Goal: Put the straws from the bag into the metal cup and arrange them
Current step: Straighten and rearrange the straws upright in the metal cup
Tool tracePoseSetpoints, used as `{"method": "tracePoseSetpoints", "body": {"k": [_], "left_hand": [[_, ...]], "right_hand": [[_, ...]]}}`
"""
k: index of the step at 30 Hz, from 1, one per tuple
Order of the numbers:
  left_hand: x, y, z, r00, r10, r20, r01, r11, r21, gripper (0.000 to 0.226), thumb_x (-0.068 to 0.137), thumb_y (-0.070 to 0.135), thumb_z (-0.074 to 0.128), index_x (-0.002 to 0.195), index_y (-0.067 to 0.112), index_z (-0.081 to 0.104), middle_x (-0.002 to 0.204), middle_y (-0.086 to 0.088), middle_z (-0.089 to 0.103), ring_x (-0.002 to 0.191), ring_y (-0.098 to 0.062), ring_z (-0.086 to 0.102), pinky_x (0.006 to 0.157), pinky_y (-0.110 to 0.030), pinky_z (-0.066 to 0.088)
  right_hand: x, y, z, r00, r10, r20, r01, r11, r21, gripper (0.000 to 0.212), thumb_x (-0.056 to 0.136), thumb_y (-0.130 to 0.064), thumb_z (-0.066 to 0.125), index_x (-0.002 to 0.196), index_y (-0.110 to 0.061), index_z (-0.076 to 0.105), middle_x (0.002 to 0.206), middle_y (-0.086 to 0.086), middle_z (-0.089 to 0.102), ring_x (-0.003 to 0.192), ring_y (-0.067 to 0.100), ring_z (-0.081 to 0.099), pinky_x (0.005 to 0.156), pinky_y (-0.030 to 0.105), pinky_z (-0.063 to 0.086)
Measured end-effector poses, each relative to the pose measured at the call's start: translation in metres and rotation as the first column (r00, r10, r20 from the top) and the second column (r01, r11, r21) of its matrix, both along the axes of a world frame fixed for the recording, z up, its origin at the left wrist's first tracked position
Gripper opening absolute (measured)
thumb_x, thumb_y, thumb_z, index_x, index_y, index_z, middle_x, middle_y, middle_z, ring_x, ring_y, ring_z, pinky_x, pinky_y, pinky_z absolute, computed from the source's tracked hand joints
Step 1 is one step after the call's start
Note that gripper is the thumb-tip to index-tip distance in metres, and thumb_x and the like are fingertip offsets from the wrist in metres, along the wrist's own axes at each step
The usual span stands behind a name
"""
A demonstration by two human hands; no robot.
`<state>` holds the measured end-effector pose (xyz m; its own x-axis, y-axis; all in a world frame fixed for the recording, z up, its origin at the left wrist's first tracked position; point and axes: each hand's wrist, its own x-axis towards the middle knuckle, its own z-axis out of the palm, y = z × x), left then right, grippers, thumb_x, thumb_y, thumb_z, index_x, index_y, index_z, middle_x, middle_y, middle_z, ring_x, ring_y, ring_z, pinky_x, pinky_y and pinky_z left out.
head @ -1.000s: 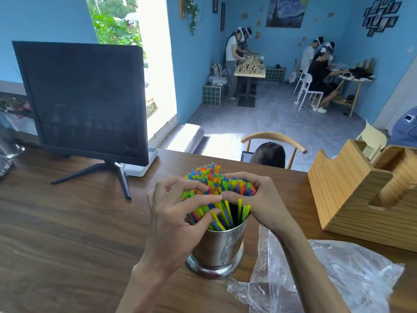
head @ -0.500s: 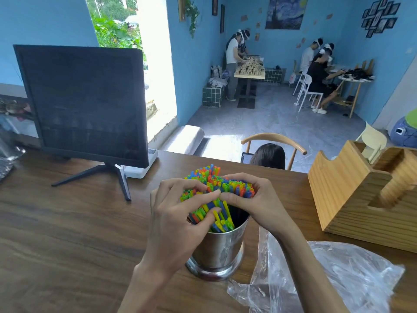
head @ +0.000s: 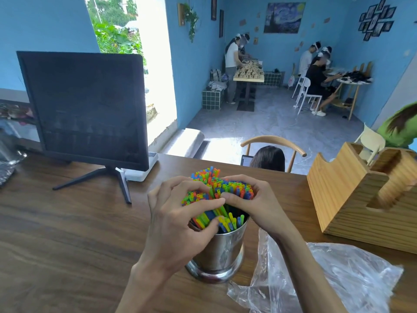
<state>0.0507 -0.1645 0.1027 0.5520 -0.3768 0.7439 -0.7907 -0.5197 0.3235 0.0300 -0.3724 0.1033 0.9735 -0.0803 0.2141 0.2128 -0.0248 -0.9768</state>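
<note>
Metal cup [head: 220, 251] upright on wooden counter [head: 67, 233], packed with coloured straws [head: 214, 188] standing on end. Left hand [head: 178, 222] and right hand [head: 255, 199] wrap bundle from either side, fingers curled round straw tops, thumbs meeting at near side above cup rim. Clear plastic bag [head: 327, 279] lies crumpled on counter just right of cup, under right forearm. Dark monitor [head: 83, 109] stands far left; wooden organizer [head: 361, 199] right.
</note>
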Motion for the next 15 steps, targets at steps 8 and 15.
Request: {"method": "tracePoseSetpoints", "body": {"k": [8, 15], "left_hand": [[0.002, -0.008, 0.011, 0.994, 0.006, -0.109, -0.011, 0.999, -0.039, 0.015, 0.079, 0.054, 0.07, 0.082, 0.042, 0.078, 0.103, 0.027, 0.062, 0.111, -0.011, 0.045, 0.101, -0.027, 0.028], [0.002, -0.005, 0.022, 0.993, 0.065, -0.102, -0.051, 0.989, 0.137, 0.018, 0.074, 0.037, 0.088, 0.089, 0.04, 0.078, 0.093, 0.027, 0.068, 0.096, -0.011, 0.051, 0.081, -0.03, 0.023]], "right_hand": [[-0.001, -0.002, -0.001, 1.0, 0.025, 0.009, -0.025, 1.0, -0.014, 0.039, 0.08, -0.02, 0.078, 0.118, -0.013, 0.072, 0.11, 0.002, 0.078, 0.105, 0.02, 0.074, 0.082, 0.027, 0.059], [0.0, -0.002, 0.0, 0.999, 0.03, -0.024, -0.031, 0.999, -0.018, 0.036, 0.081, -0.021, 0.077, 0.117, -0.015, 0.072, 0.107, -0.003, 0.078, 0.102, 0.016, 0.075, 0.079, 0.023, 0.059]]}}
